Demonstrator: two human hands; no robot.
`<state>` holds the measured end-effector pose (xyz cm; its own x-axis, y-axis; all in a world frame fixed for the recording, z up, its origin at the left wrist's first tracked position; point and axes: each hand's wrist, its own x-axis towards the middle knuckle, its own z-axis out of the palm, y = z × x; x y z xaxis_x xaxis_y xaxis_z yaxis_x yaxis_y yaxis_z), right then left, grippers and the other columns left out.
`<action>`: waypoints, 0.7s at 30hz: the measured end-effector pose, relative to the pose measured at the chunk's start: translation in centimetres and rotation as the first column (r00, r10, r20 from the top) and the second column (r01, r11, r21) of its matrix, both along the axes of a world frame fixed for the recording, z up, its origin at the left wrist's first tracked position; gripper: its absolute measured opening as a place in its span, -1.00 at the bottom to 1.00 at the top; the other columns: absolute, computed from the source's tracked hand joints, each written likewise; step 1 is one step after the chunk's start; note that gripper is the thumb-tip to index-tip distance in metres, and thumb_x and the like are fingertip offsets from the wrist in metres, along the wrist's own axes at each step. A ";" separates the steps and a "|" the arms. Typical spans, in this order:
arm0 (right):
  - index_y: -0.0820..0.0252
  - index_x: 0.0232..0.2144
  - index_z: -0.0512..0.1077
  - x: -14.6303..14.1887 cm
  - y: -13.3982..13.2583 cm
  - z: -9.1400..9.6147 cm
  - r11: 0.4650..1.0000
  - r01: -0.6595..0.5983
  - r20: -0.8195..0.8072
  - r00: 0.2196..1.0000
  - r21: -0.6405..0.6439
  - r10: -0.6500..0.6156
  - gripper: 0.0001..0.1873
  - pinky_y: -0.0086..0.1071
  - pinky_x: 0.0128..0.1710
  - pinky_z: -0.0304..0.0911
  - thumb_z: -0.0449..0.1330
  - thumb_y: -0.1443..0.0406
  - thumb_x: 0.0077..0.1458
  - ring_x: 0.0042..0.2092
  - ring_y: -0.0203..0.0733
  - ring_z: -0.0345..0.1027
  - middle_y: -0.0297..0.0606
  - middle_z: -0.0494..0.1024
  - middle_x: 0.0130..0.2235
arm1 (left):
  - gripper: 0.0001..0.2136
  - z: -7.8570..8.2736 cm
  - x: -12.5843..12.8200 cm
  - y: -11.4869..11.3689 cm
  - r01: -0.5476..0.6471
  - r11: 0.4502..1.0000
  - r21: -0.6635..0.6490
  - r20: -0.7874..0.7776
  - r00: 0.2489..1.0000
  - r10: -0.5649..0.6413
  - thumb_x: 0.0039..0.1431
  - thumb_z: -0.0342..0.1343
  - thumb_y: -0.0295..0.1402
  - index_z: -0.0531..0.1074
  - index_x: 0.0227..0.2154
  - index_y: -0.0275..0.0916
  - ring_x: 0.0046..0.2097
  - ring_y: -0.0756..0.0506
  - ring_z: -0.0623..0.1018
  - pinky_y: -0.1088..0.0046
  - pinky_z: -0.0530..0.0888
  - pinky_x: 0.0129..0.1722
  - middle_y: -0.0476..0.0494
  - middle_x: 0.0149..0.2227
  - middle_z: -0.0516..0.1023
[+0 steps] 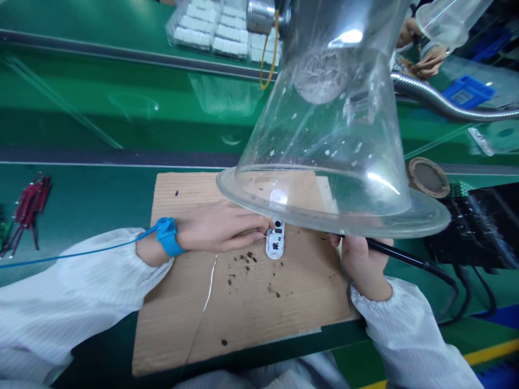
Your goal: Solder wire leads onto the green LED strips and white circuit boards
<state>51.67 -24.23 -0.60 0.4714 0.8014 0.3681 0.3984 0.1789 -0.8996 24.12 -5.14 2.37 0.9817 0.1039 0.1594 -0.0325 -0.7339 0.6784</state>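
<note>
A small white circuit board (275,241) with dark components lies on a sheet of brown cardboard (251,308), which is scattered with dark specks. My left hand (214,227), with a blue wrist strap (168,236), pinches at the board's upper end. A thin silver wire (210,283) runs from beneath that hand across the cardboard. My right hand (360,265) grips a black-handled soldering iron (399,255), whose tip is hidden behind the rim of a clear plastic fume hood (324,146). That hood hangs over both hands and partly covers the board.
A flexible metal duct (450,102) runs right of the hood. Red-handled tools (28,213) lie at the left, and a round brown pad (428,177) and black cables (466,227) at the right. A co-worker's hands (425,54) and a tray of white blocks (214,35) are farther off.
</note>
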 end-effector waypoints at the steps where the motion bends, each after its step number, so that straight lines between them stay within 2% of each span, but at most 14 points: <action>1: 0.09 -0.31 0.51 0.0 0.0 0.0 1.000 -0.009 -0.008 1.000 0.006 0.009 -0.74 -0.39 -0.61 0.30 0.36 0.09 0.33 -0.56 -0.26 0.36 -0.38 0.52 -0.48 | -0.72 0.1 0.0 0.0 -0.003 1.000 -0.001 -0.007 1.000 0.003 0.53 -0.12 -0.13 0.49 -0.02 -0.02 -0.09 -0.17 0.64 0.30 0.57 -0.07 -0.06 -0.10 0.68; 4: 0.09 -0.28 0.52 0.0 -0.1 0.1 0.999 -0.033 -0.027 0.999 0.018 0.033 -0.80 -0.39 -0.60 0.30 0.35 0.14 0.36 -0.55 -0.27 0.37 -0.39 0.53 -0.47 | -0.72 0.4 0.1 0.2 0.005 1.000 -0.018 -0.020 1.000 -0.005 0.53 -0.11 -0.13 0.49 -0.04 -0.04 -0.11 -0.16 0.64 0.32 0.57 -0.08 -0.06 -0.10 0.68; 12: 0.10 -0.29 0.54 0.0 -0.1 0.4 0.999 -0.045 0.016 0.999 -0.007 0.045 -0.77 -0.36 -0.58 0.32 0.33 0.12 0.38 -0.55 -0.24 0.38 -0.36 0.53 -0.49 | -0.76 -0.2 0.0 0.2 -0.011 1.000 -0.025 0.035 0.999 0.012 0.51 -0.06 -0.19 0.50 -0.07 -0.09 -0.22 -0.12 0.61 0.35 0.54 -0.17 -0.09 -0.17 0.67; 16: 0.11 -0.34 0.53 0.1 -0.1 0.4 0.999 -0.029 0.068 0.997 -0.043 0.032 -0.73 -0.37 -0.57 0.34 0.31 0.11 0.38 -0.55 -0.23 0.40 -0.36 0.51 -0.51 | -0.77 0.1 -0.3 -0.3 -0.059 0.998 -0.010 0.074 0.995 0.059 0.52 -0.06 -0.22 0.49 -0.07 -0.13 -0.21 -0.13 0.60 0.35 0.53 -0.17 -0.12 -0.17 0.67; 21: 0.11 -0.37 0.52 0.4 -0.2 0.2 0.997 -0.063 0.114 0.991 -0.048 0.068 -0.73 -0.37 -0.53 0.34 0.30 0.17 0.40 -0.52 -0.24 0.41 -0.36 0.53 -0.51 | -0.75 0.3 -0.3 -0.4 -0.062 0.998 0.004 0.065 0.996 0.062 0.53 -0.09 -0.22 0.49 -0.09 -0.15 -0.20 -0.12 0.61 0.36 0.52 -0.17 -0.13 -0.16 0.68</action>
